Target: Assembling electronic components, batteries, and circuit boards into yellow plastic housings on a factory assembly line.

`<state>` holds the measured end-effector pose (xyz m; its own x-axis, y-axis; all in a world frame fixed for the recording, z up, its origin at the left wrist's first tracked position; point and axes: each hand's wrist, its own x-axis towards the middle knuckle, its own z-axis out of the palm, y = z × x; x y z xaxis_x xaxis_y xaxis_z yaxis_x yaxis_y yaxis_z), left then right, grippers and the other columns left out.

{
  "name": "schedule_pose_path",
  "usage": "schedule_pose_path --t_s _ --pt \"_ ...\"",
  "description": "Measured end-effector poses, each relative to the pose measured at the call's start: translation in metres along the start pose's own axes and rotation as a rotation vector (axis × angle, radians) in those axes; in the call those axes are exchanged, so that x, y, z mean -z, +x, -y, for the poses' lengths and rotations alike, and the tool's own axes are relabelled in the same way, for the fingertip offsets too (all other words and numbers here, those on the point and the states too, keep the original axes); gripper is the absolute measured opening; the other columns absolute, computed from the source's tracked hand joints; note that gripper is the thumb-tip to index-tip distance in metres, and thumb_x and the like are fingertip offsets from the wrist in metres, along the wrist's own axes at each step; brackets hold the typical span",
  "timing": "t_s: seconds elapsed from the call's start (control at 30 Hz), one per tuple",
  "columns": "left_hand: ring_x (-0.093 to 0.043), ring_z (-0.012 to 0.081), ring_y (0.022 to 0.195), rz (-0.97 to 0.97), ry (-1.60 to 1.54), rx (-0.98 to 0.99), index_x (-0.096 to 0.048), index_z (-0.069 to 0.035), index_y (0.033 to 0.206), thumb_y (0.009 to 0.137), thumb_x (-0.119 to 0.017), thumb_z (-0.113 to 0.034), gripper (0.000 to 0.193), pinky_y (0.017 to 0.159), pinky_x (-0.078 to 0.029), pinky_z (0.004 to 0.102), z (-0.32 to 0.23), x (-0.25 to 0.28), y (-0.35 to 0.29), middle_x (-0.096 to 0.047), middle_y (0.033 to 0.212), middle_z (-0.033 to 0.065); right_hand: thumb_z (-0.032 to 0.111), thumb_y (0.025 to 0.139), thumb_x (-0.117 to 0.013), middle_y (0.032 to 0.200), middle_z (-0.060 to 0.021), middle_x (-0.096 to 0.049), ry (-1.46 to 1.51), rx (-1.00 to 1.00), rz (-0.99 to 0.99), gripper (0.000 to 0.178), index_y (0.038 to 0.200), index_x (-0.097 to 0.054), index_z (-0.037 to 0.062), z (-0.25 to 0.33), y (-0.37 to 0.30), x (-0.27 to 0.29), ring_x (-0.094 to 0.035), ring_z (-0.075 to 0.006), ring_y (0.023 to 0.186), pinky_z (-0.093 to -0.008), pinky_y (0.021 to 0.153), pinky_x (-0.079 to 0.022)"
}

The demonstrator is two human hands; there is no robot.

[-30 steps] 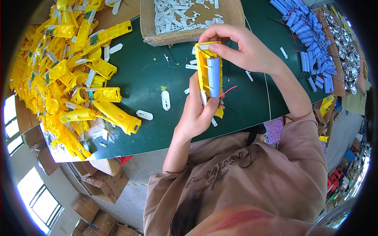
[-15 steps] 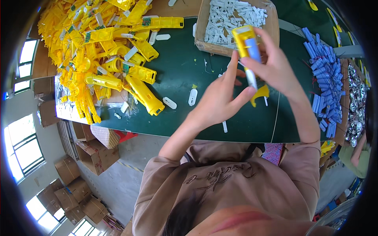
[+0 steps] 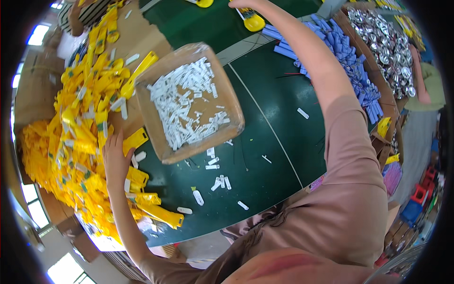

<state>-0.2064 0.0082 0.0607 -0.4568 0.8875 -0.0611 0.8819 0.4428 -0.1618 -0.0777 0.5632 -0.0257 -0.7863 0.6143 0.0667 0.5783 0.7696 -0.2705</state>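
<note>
My left hand [image 3: 117, 154] rests at the edge of a large heap of yellow plastic housings [image 3: 82, 137], its fingers stretched out and thumb apart. Right beside it lies a yellow housing piece [image 3: 136, 140], and I cannot see a grip on it. At the far end of my outstretched right arm, my right hand [image 3: 242, 4] is partly cut off by the top edge. Its fingers are closed on the end of a yellow flashlight housing [image 3: 253, 21], which is over the green table beyond a grey strip.
A cardboard box [image 3: 239, 118] of small white parts stands mid-table. Blue cylinders with wires [image 3: 338, 57] are piled at right, beside a box of shiny silver reflectors [image 3: 385, 47]. Loose white pieces [image 3: 197, 197] lie near the front edge. Other people are at the far left and right.
Both hands were together over the table with a yellow housing and a blue cylinder. They have parted: the left to the yellow heap, the right far forward. The view has turned.
</note>
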Motion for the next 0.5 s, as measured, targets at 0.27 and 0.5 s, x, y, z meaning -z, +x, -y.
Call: schedule_pose_path --t_s 0.27,0.5 --pt "-0.049 0.0347 0.106 0.199 0.104 -0.057 -0.053 -0.004 0.119 0.073 -0.071 -0.014 0.050 0.090 -0.038 0.0408 -0.005 0.002 0.013 -0.056 0.108 0.0137 0.033 0.069 -0.063 0.085 -0.0179 -0.067 0.026 -0.195 -0.147 0.033 0.081 -0.068 0.0027 -0.037 0.019 -0.014 -0.065 -0.0318 0.081 -0.0421 0.066 -0.052" --pt "-0.055 0.0263 0.101 -0.362 -0.162 0.233 -0.047 -0.001 0.123 0.082 -0.068 -0.016 0.048 0.088 -0.043 0.0376 -0.003 0.047 -0.030 -0.055 0.111 0.0142 0.018 0.079 -0.055 0.082 -0.0161 -0.060 -0.050 0.278 -0.696 0.020 0.087 -0.056 0.0001 0.055 -0.076 0.056 -0.061 -0.0323 0.077 -0.0423 0.067 -0.049"
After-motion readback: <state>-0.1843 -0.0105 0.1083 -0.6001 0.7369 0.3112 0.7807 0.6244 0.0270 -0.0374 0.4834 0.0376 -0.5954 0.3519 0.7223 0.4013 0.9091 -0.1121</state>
